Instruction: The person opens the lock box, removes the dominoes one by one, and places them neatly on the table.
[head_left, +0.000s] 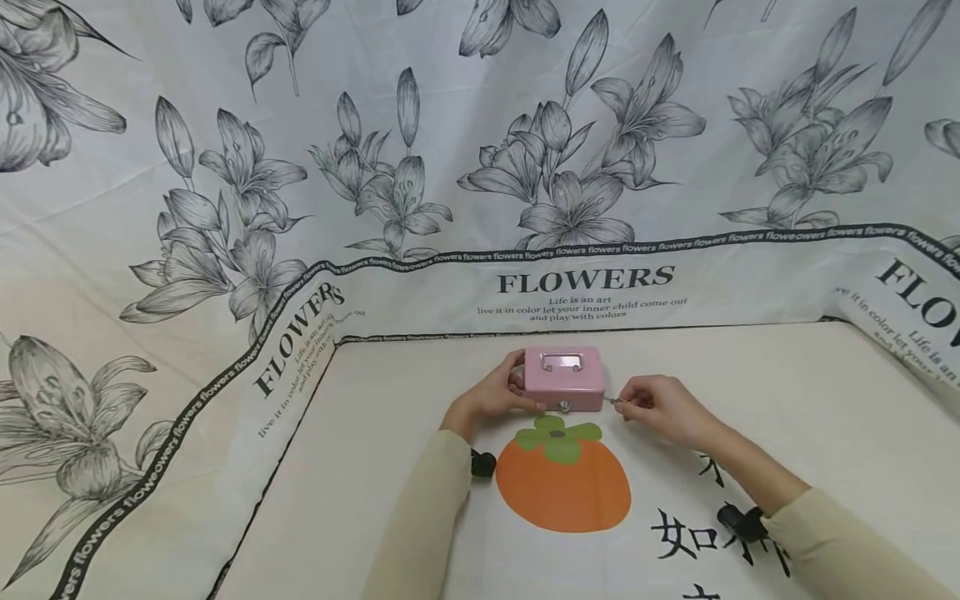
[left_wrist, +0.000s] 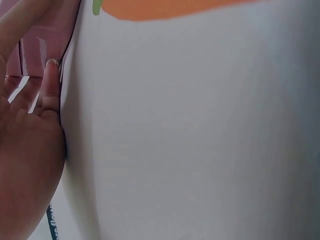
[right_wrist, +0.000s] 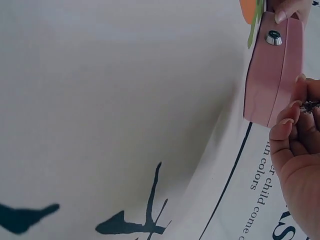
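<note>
"What did only the head view show?"

"The flower drawings on the hanging cloth (head_left: 420,50). On the pale surface (head_left: 360,425) below, the whole orange persimmon print (head_left: 562,492), then the pink box (head_left: 562,385) with its lid handle (head_left: 562,361)."

"Where was the box?"

"Just beyond the persimmon's leaves, between the hands. The left wrist view caught only part of it."

"The fingers?"

"The left hand (head_left: 491,396) gripped the box, thumb along its front, fingers round its side. The right hand (head_left: 660,408), outside the left wrist view, pinched a small metal piece (right_wrist: 310,107) near the box's right side; I couldn't tell whether they touched. The right wrist view alone showed the lock (right_wrist: 273,37) up close."

"Counts?"

"One persimmon, one box, two hands, one handle, one lock. The metal I couldn't count."
</note>
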